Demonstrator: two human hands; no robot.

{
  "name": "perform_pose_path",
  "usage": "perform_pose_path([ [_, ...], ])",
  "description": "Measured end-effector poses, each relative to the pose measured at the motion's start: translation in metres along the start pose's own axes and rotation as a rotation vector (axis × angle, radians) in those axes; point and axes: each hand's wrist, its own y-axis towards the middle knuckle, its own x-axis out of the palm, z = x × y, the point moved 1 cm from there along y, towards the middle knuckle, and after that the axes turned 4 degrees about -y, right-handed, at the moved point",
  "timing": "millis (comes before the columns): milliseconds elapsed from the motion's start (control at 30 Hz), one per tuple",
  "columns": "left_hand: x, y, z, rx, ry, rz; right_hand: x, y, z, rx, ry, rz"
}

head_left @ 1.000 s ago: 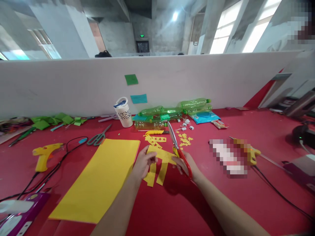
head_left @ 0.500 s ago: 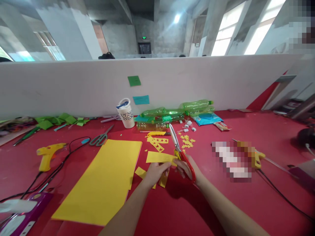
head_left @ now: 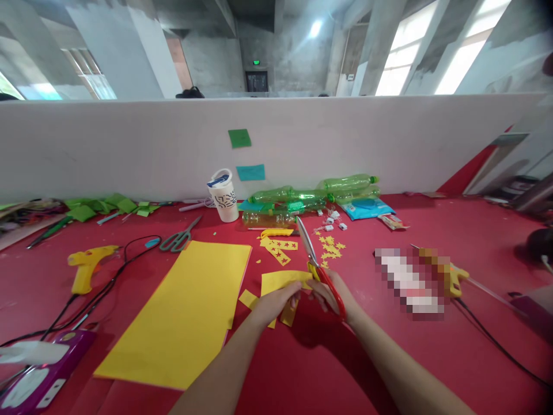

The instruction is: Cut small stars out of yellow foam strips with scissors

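Note:
My left hand (head_left: 280,301) pinches a yellow paper strip (head_left: 276,280) above the red table. Close beside it, my right hand (head_left: 341,293) is closed around red-handled scissors (head_left: 307,239). Their blades point up and away from me, nearly together, and the right fingers also meet the strip's right end. Small yellow paper pieces (head_left: 288,314) lie beneath the hands. Beyond the hands are yellow strips with star-shaped holes (head_left: 280,252) and a pile of small yellow stars (head_left: 332,246). A large yellow sheet (head_left: 181,311) lies to the left.
A yellow glue gun (head_left: 86,265) and grey scissors (head_left: 181,236) lie left; another glue gun (head_left: 455,280) lies right. Behind are a yellow cutter (head_left: 276,232), green bottles (head_left: 298,197), a white cup (head_left: 224,199) and a blue packet (head_left: 367,208). A white partition (head_left: 151,150) closes the back.
The view has shifted slightly. The yellow strip has tilted and bends a little more between my hands. Both hands keep their holds, with the scissors in much the same pose.

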Motion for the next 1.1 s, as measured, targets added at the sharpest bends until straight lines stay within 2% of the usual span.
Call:
perform_pose_path([
  [100, -0.003, 0.001, 0.006, 0.045, -0.070, 0.021, -0.001, -0.001, -0.002, -0.022, 0.011, -0.007],
  [200, -0.012, 0.003, 0.010, 0.133, -0.207, 0.205, -0.004, -0.003, -0.004, -0.030, -0.043, -0.050],
  [300, -0.022, 0.006, 0.011, 0.238, -0.375, 0.399, -0.006, -0.005, -0.004, -0.042, -0.205, -0.133],
  [500, -0.031, 0.008, 0.014, 0.342, -0.572, 0.540, -0.004, -0.010, -0.004, -0.129, -0.505, -0.252],
  [733, -0.032, 0.007, 0.016, 0.443, -0.528, 0.479, -0.001, -0.014, -0.010, -0.036, -0.425, -0.313],
  [900, -0.033, 0.007, 0.018, 0.436, -0.457, 0.435, -0.002, -0.016, -0.012, 0.027, -0.260, -0.385],
  [1000, -0.034, 0.007, 0.020, 0.416, -0.428, 0.417, -0.002, -0.017, -0.014, 0.024, -0.245, -0.383],
  [1100, -0.036, 0.006, 0.020, 0.415, -0.424, 0.457, -0.001, -0.017, -0.015, 0.026, -0.264, -0.380],
])
